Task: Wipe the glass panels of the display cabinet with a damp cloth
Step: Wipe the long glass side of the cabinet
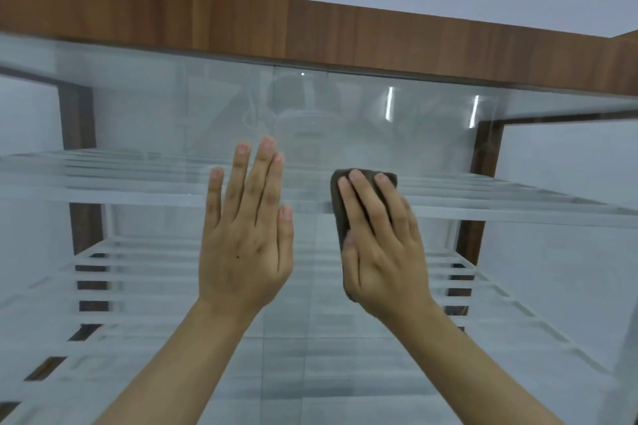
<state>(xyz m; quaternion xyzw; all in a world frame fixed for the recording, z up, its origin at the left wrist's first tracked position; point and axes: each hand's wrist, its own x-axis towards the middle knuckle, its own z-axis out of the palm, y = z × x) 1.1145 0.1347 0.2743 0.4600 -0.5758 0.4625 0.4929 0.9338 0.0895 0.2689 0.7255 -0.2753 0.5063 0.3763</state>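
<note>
The display cabinet has a brown wooden top frame (310, 31) and a large front glass panel (362, 107) that fills most of the view. My left hand (245, 235) lies flat against the glass with fingers straight and spread, just left of centre. My right hand (383, 245) presses a dark brown cloth (340, 203) onto the glass with straight fingers; the cloth shows above the fingertips and along the thumb side, the rest is hidden under the palm. The two hands are side by side and apart.
Behind the glass are white slatted shelves (138, 179) at two levels, with dark wooden posts at the left (77, 121) and right (483, 155). Reflections of ceiling lights (390, 103) show in the upper glass. A pale wall lies above the cabinet.
</note>
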